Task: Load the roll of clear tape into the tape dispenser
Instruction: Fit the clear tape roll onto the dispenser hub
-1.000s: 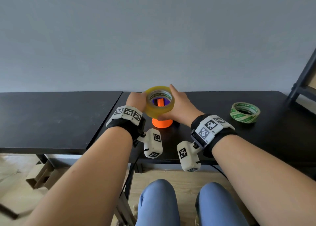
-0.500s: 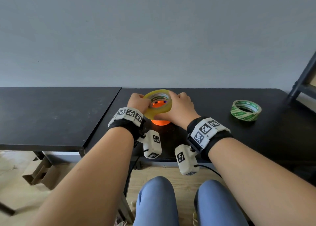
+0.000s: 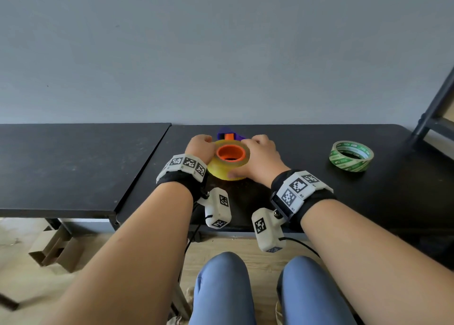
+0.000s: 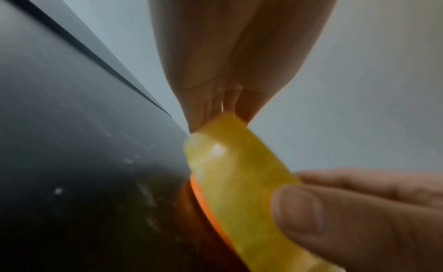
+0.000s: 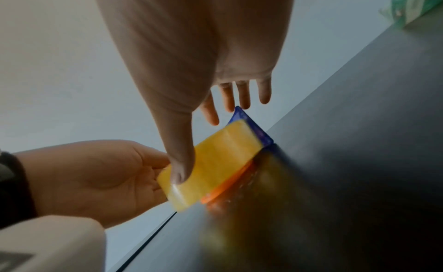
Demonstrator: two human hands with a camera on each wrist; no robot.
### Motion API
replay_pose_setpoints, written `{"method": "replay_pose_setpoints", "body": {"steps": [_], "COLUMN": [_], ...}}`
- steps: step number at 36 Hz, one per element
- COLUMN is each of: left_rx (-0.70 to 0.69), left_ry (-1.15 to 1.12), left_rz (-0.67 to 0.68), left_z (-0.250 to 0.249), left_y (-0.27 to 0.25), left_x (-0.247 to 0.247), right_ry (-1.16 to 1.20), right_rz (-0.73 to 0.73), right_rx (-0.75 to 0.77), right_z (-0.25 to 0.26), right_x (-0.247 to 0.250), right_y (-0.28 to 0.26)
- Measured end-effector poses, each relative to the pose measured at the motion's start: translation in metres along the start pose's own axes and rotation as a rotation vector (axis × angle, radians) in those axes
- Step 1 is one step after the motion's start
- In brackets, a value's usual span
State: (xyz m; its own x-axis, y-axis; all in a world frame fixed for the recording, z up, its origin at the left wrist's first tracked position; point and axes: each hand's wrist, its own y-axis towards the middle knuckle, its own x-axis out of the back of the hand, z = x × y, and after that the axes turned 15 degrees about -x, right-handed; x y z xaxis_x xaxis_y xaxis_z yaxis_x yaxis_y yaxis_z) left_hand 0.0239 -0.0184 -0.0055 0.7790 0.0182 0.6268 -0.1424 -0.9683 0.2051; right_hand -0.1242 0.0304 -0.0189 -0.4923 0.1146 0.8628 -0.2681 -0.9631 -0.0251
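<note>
The yellowish roll of clear tape [image 3: 228, 168] sits around the orange hub [image 3: 231, 152] of the tape dispenser, low over the black table. The orange flange [image 5: 227, 183] shows just under the roll. A purple part of the dispenser [image 3: 227, 133] sticks out behind the roll. My left hand [image 3: 200, 146] grips the roll's left side. My right hand [image 3: 259, 152] holds the right side, with the thumb [image 5: 182, 162] pressed on the near wall and the fingers [image 5: 227, 97] over the far rim. In the left wrist view the roll [image 4: 239, 181] fills the centre.
A green-printed tape roll [image 3: 351, 155] lies flat on the table to the right. A second black table [image 3: 73, 162] joins on the left with a narrow seam. A dark frame [image 3: 432, 108] leans at the far right. The grey wall stands just behind.
Both hands have brought the roll down over the orange hub; a second ago it was held above the hub, and now the hub fills its core.
</note>
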Motion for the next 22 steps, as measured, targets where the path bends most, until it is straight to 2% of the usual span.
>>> {"method": "replay_pose_setpoints", "body": {"steps": [2,6,11,15,19,22], "left_rx": [0.008,0.019,0.019,0.029,-0.004,-0.033], "left_ry": [0.018,-0.002,0.060,0.100,0.144,0.147], "left_rz": [0.080,0.156,0.112,0.090,0.100,0.131], "left_z": [-0.001,-0.001,0.001,0.000,0.002,0.004], "left_y": [-0.001,-0.003,0.000,-0.001,-0.005,-0.009], "left_x": [-0.002,-0.005,-0.009,-0.009,-0.005,-0.003], "right_ry": [-0.024,-0.040,-0.100,-0.156,-0.051,-0.113], "right_rz": [0.026,0.030,0.010,-0.020,0.110,0.163], "right_rx": [0.005,0.012,0.018,0.131,0.166,0.164], "right_z": [-0.003,-0.004,-0.001,0.005,0.012,0.016], "right_x": [0.000,0.001,0.002,0.003,0.004,0.004], "right_y": [0.000,-0.002,-0.003,-0.005,-0.013,-0.015]}}
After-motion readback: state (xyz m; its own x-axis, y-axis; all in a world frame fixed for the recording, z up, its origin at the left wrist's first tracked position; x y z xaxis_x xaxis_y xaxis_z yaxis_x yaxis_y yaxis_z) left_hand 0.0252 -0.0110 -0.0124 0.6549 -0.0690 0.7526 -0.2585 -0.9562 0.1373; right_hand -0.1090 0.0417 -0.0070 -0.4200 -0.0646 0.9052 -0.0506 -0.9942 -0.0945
